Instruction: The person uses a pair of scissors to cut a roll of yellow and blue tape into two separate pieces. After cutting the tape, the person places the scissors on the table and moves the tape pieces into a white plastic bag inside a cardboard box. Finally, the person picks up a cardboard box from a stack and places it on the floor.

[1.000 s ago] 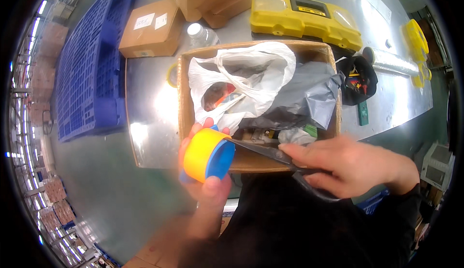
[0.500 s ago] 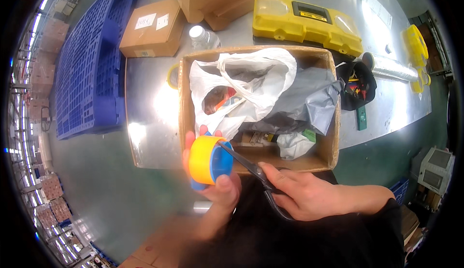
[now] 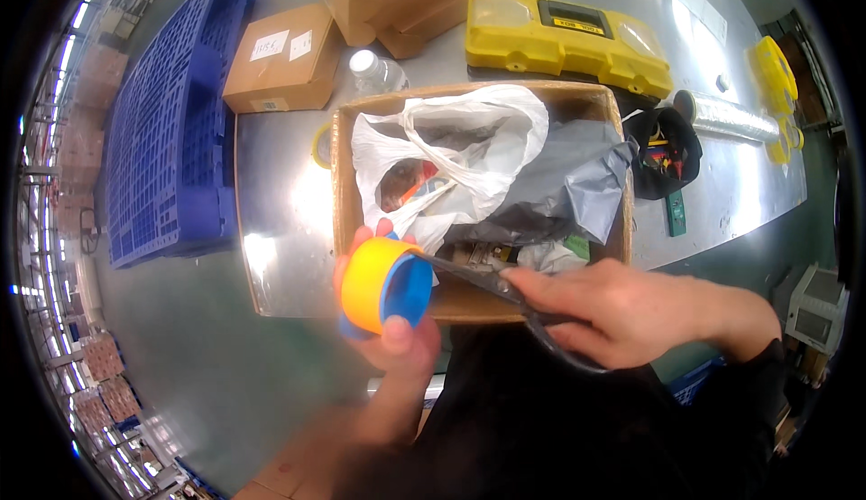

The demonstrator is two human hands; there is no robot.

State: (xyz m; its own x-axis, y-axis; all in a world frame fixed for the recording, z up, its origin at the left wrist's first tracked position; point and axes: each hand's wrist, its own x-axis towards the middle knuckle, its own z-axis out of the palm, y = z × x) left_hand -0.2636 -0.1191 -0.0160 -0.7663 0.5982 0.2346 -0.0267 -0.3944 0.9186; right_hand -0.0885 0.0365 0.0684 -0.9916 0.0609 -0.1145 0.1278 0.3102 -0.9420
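My left hand [image 3: 408, 348] is closed around a roll of yellow tape [image 3: 363, 282] with a blue inside, holding it tilted in front of the carton's near left corner. Part of another blue piece shows beneath the roll. In my right hand [image 3: 631, 312] is a pair of scissors [image 3: 483, 278] with black handles, its blades pointing left. The tips reach the roll's upper edge; whether they touch or cut it I cannot tell. Beyond both hands stands an open cardboard box [image 3: 341, 162] holding a white plastic bag [image 3: 505, 153] and a grey plastic bag [image 3: 577, 175].
Behind the box lie a yellow toolbox [image 3: 541, 40], a clear bottle with a white cap [image 3: 365, 65] and brown cartons [image 3: 284, 67]. A black pouch of tools [image 3: 663, 153] and a silver roll [image 3: 726, 119] are at the right. Blue plastic pallets [image 3: 176, 139] stand at the left.
My right hand and the scissors have moved right and slightly up, drawing back from the roll's middle to its upper edge. The left hand with the roll has shifted slightly left and up.
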